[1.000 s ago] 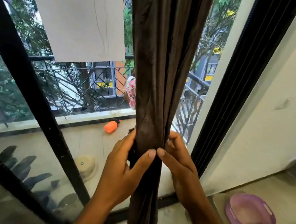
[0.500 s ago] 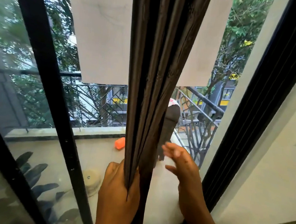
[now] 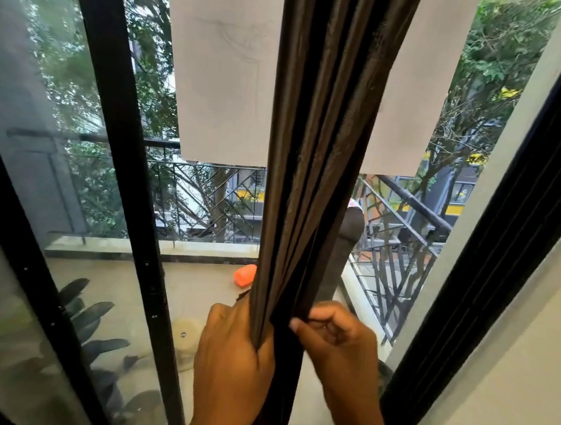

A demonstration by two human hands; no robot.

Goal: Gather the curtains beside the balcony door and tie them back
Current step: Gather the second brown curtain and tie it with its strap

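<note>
A dark brown curtain (image 3: 316, 147) hangs bunched into one narrow column in front of the glass balcony door. My left hand (image 3: 234, 355) grips the bundle from the left at its lower part, fingers wrapped round the folds. My right hand (image 3: 338, 341) pinches the bundle's right edge at the same height, fingertips closed on the cloth. A loose dark strip of cloth (image 3: 345, 249) hangs just behind the bundle on the right. The curtain's bottom end is hidden behind my forearms.
Black door frames stand at the left (image 3: 112, 162) and right (image 3: 516, 235). A white wall (image 3: 512, 389) lies to the right. Through the glass are a railing (image 3: 394, 257), an orange object (image 3: 245, 275) and a pale round pot (image 3: 186, 335) on the balcony floor.
The view has tilted up. My right hand let go of the bundle, opened beside it, and has now come back to pinch its right edge. My left hand kept its grip.
</note>
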